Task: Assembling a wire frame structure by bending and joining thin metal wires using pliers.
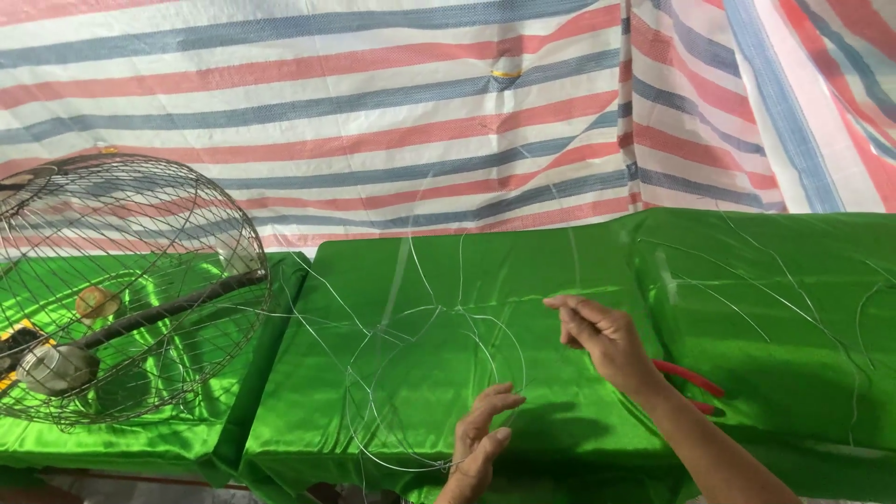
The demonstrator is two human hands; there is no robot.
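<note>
A loose frame of thin silver wire (425, 373), with a round loop and several long spokes, stands over the shiny green cloth (560, 271) on the table. My left hand (478, 439) reaches up from the bottom edge and pinches the lower rim of the wire loop. Up and to the right, my right hand (602, 338) grips a wire strand between its fingertips at about the loop's upper right. Some spokes rise in front of the striped sheet.
A round wire fan guard (131, 289) with the fan's hub inside stands at the left. Red-handled pliers (691, 381) lie behind my right wrist. More loose wires (793, 299) lie on the raised green cloth at the right. A red, blue and white striped tarpaulin (373, 112) hangs behind.
</note>
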